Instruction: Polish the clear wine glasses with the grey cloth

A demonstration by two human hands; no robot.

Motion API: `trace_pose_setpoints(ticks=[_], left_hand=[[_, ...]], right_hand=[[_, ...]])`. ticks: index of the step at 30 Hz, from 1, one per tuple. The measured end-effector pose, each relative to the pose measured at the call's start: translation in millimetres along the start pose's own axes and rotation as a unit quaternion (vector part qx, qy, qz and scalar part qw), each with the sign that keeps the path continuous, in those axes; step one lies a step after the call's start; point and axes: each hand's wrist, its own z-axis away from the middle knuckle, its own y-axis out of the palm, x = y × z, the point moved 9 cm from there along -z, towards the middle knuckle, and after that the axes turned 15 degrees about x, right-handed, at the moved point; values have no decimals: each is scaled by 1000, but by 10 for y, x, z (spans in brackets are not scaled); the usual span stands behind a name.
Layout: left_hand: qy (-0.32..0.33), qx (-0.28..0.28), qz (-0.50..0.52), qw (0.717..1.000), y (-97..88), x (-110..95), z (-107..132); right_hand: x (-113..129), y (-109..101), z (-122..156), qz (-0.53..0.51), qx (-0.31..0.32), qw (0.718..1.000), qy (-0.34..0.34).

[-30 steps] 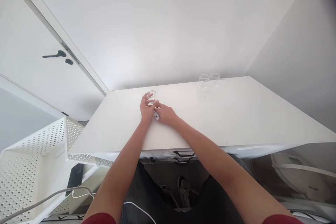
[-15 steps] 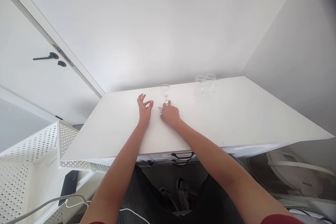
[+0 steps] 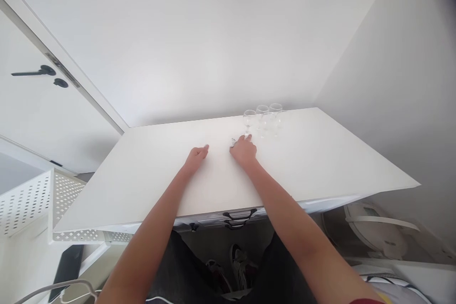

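My right hand (image 3: pixel 244 150) is closed at the foot of a clear wine glass (image 3: pixel 249 118) that stands upright on the white table (image 3: pixel 320 161). A small grey thing I cannot make out pokes from under that hand's fingers. The glass stands just left of two more clear wine glasses (image 3: pixel 269 113) near the table's back edge. My left hand (image 3: pixel 195 155) rests on the tabletop a little to the left, fingers loosely stretched, holding nothing.
A white door with a black handle (image 3: pixel 34 72) is at the left. A white perforated rack (image 3: pixel 32 194) stands beside the table. Black drawer handles (image 3: pixel 238 213) show under the table's front edge. A round white appliance (image 3: pixel 377 232) sits at the lower right.
My left hand let go of the glass and came down flat on the table. My right hand slid the glass to the right until it stood beside the other glasses.
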Motion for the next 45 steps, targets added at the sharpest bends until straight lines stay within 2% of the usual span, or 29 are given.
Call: trace_pose_setpoints(ticks=[2,4,13,17,20,21,23,25,27,33,45], left_hand=[[-33,109,-46,992,200,38,-9],[-39,153,-70,985,283,33,11],[-27,198,-74,977,365,-48,42],[-39,204,-99,973,382,-47,41],[-52,203,-113,971,371,-23,36],[-56,202,-117,971,365,-13,33],[-56,203,-120,970,356,-2,27],[-45,204,-118,971,350,-12,22],[-32,200,-114,973,340,-29,19],[-31,190,-117,974,310,-16,22],[-31,186,-121,975,299,2,17]], right_hand=[[-45,-24,-4,-9,-8,1000,10],[-68,-40,-7,-11,-12,1000,12],[-117,-68,-22,-28,-1,999,19],[-67,-52,29,-22,-18,1000,14],[104,-68,135,-18,-70,997,-19],[211,-55,169,-13,-76,996,-54],[500,30,235,12,-49,984,-172],[756,142,337,37,1,952,-303],[855,179,412,31,30,925,-377],[775,123,382,-65,54,916,-391],[790,140,328,-80,41,911,-403]])
